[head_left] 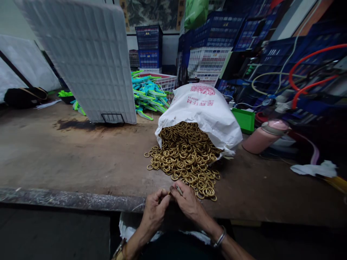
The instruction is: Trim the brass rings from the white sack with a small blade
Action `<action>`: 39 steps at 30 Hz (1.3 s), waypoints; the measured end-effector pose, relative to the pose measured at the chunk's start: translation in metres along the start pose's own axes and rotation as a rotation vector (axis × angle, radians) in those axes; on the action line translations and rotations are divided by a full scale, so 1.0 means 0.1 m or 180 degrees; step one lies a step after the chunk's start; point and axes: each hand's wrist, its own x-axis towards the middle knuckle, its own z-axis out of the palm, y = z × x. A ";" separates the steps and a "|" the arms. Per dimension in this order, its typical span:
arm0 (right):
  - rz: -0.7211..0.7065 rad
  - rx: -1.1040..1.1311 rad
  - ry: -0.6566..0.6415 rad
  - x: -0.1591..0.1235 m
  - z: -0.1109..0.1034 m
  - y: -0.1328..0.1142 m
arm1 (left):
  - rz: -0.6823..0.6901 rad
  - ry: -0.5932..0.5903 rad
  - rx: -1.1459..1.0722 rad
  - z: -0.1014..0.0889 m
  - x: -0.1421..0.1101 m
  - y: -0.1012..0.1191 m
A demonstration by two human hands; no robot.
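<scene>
My left hand [156, 206] is closed at the table's front edge, pinching what looks like a gold-coloured ring [169, 193], mostly hidden by the fingers. Close beside it, my right hand [189, 205] is closed around a small grey metal tool [179, 190]; its tip and exact kind do not show. The fingertips of both hands meet at the ring. Just beyond them, a heap of gold-coloured rings [189, 155] spills from the mouth of a white woven sack [200, 108] with red print, lying on its side.
On the wooden table [81, 155], a white padded panel [89, 61] stands upright at left. Green and blue plastic pieces [149, 94] are piled behind it. At right are a pink bottle [265, 135], a green tray [244, 120] and red hoses [295, 83]. Stacked crates [149, 45] stand behind.
</scene>
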 end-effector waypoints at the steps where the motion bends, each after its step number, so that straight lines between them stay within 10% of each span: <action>1: 0.0006 0.0000 -0.0016 0.00 0.01 0.01 | 0.0098 -0.0025 0.0074 0.00 0.00 -0.01; 9: 0.0072 0.0064 -0.0064 0.01 0.03 -0.03 | -0.0699 -0.0338 -0.0415 -0.07 -0.01 -0.10; 20: 0.0248 0.0325 -0.0023 0.05 0.04 -0.03 | -0.0749 -0.0195 -0.0464 -0.04 -0.03 0.01; 39: -0.0127 -0.1987 -0.0659 -0.09 0.01 -0.05 | -0.0272 -0.0059 -0.0054 -0.09 -0.03 -0.05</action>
